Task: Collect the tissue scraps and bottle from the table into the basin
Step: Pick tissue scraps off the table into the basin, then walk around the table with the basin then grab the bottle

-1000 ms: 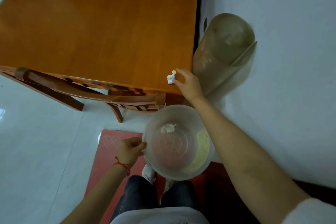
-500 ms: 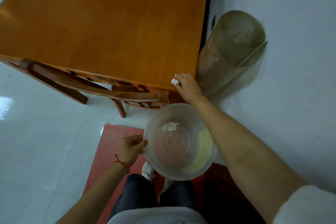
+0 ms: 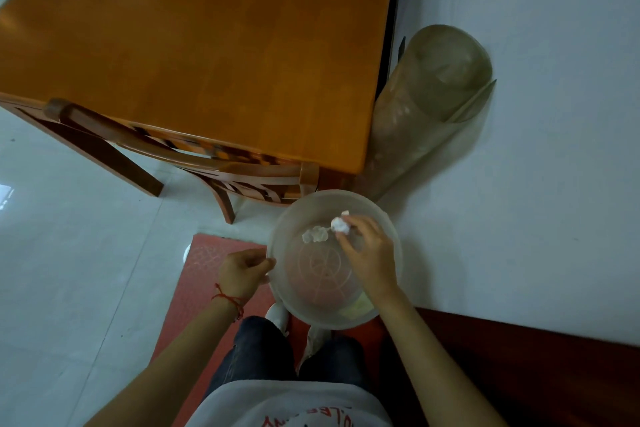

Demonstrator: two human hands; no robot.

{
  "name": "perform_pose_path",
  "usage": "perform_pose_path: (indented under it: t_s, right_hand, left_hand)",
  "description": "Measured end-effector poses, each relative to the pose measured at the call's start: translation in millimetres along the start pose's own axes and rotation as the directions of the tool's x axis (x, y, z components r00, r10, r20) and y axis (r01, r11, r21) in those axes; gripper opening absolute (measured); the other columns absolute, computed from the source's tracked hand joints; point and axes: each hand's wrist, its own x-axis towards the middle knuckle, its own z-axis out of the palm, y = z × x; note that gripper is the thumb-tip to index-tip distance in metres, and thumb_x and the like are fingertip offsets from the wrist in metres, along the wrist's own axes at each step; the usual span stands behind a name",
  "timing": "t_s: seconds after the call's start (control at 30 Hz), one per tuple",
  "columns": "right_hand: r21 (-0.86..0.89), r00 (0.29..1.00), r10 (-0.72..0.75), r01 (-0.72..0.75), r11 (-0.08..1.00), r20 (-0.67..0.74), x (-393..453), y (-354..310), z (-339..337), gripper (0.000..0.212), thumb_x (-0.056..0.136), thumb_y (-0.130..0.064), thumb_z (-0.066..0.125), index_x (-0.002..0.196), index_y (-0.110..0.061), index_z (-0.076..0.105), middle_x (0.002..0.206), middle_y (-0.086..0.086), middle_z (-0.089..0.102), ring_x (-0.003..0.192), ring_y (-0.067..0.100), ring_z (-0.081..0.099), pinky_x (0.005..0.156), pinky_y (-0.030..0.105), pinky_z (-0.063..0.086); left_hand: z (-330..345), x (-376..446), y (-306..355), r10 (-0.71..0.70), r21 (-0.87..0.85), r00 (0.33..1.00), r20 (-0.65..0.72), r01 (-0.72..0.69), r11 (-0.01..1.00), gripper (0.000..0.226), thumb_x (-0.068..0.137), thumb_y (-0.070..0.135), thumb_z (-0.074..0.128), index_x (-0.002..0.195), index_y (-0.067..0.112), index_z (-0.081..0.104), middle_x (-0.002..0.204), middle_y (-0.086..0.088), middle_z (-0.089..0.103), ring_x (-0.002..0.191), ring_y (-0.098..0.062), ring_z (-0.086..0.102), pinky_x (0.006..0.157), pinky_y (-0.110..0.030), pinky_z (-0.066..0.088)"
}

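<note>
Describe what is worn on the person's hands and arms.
Both hands are bare: no gloves, and I can make out no rings. The left hand has a thin red string bracelet tied at the wrist, with loose ends hanging. The right hand wears nothing at the wrist. Both forearms are uncovered; no sleeves reach them in this view.

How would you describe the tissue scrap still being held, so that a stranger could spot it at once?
Find the translucent round basin held below the wooden table's corner. Above its far side, the right hand pinches a bright white crumpled tissue scrap. The other scrap lies loose on the basin floor, untouched.
</note>
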Motion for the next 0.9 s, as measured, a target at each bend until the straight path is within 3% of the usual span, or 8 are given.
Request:
perform_pose_path:
  t_s: [0.13, 0.3, 0.43, 0.5, 0.6, 0.67, 0.8, 0.9]
  right_hand:
    - [-0.072, 0.989, 0.017, -0.007, 0.997, 0.146, -34, 2, -8, 0.050, 0.080, -0.030, 0.067, 0.126, -0.017, 0.052, 0.135, 0.001, 0.051, 0.123, 0.009, 0.041, 0.096, 0.001, 0.027]
    - [-0.242, 0.996, -0.016, -0.006, 0.970, -0.089, -53, 14, -28, 0.048, 0.082, -0.037, 0.051, 0.121, -0.008, 0.055, 0.129, 0.016, 0.055, 0.121, 0.017, 0.040, 0.097, 0.037, 0.042]
    - [-0.093, 0.939, 0.339, -0.344, 0.934, -0.062, -66, 21, -38, 0.050, 0.087, -0.022, 0.059, 0.134, -0.012, 0.042, 0.138, 0.009, 0.046, 0.126, 0.021, 0.042, 0.105, 0.039, 0.038]
    - [-0.004, 0.877, 0.480, -0.480, 0.877, 0.018, -68, 20, -38, 0.051, 0.087, -0.022, 0.059, 0.134, -0.014, 0.042, 0.128, 0.008, 0.055, 0.111, 0.021, 0.054, 0.094, 0.035, 0.045]
    - [0.057, 0.863, 0.498, -0.503, 0.862, 0.084, -71, 13, -32, 0.033, 0.087, -0.015, 0.058, 0.120, -0.008, 0.058, 0.097, 0.005, 0.065, 0.086, 0.016, 0.061, 0.073, 0.018, 0.045]
    - [0.041, 0.878, 0.463, -0.471, 0.881, 0.121, -74, 7, -26, 0.027, 0.087, -0.011, 0.057, 0.114, -0.006, 0.062, 0.087, 0.002, 0.062, 0.072, 0.001, 0.055, 0.060, 0.005, 0.040]
    - [0.030, 0.881, 0.430, -0.444, 0.896, 0.195, -74, -8, -10, 0.026, 0.086, -0.010, 0.058, 0.112, -0.007, 0.063, 0.083, -0.001, 0.061, 0.069, -0.005, 0.051, 0.059, 0.006, 0.037]
    - [-0.014, 0.893, 0.374, -0.383, 0.924, 0.250, -73, -23, 8, 0.025, 0.086, -0.012, 0.059, 0.110, -0.009, 0.064, 0.076, -0.008, 0.059, 0.070, -0.002, 0.054, 0.060, 0.008, 0.039]
  left_hand:
    - [-1, -3, -3, 0.016, -0.006, 0.999, -0.045, -0.017, 1.000, 0.023, 0.081, 0.011, 0.062, 0.102, 0.003, 0.068, 0.085, -0.005, 0.070, 0.051, 0.005, 0.063, 0.049, -0.007, 0.050]
    - [-11, -16, -6, 0.035, -0.001, 0.997, -0.064, -0.035, 0.999, 0.025, 0.082, 0.011, 0.060, 0.104, 0.002, 0.067, 0.093, -0.010, 0.068, 0.066, -0.010, 0.061, 0.069, -0.027, 0.054]
    - [-21, -32, -17, 0.021, -0.029, 0.994, -0.105, -0.025, 0.999, 0.025, 0.081, 0.007, 0.061, 0.104, 0.000, 0.066, 0.091, -0.009, 0.066, 0.065, -0.010, 0.060, 0.071, -0.029, 0.055]
    - [-26, -41, -25, 0.000, -0.043, 0.993, -0.120, -0.005, 0.999, 0.025, 0.081, 0.006, 0.062, 0.104, -0.001, 0.066, 0.091, -0.010, 0.066, 0.066, -0.011, 0.060, 0.078, -0.034, 0.053]
    - [-33, -55, -39, -0.043, -0.073, 0.987, -0.155, 0.031, 0.997, 0.024, 0.080, 0.005, 0.063, 0.103, -0.002, 0.067, 0.086, -0.009, 0.066, 0.066, -0.013, 0.060, 0.079, -0.037, 0.053]
    - [-39, -64, -50, -0.076, -0.085, 0.981, -0.177, 0.062, 0.994, 0.023, 0.079, 0.004, 0.063, 0.101, -0.002, 0.067, 0.076, -0.003, 0.068, 0.061, -0.010, 0.061, 0.070, -0.029, 0.055]
    - [-58, -78, -75, -0.156, -0.155, 0.961, -0.227, 0.123, 0.980, 0.022, 0.077, 0.001, 0.065, 0.098, -0.004, 0.068, 0.058, 0.013, 0.067, 0.049, 0.002, 0.063, 0.051, -0.010, 0.053]
    - [-76, -91, -84, -0.190, -0.208, 0.950, -0.249, 0.139, 0.968, 0.025, 0.078, 0.005, 0.064, 0.101, -0.003, 0.067, 0.084, -0.008, 0.067, 0.069, -0.020, 0.063, 0.072, -0.031, 0.058]
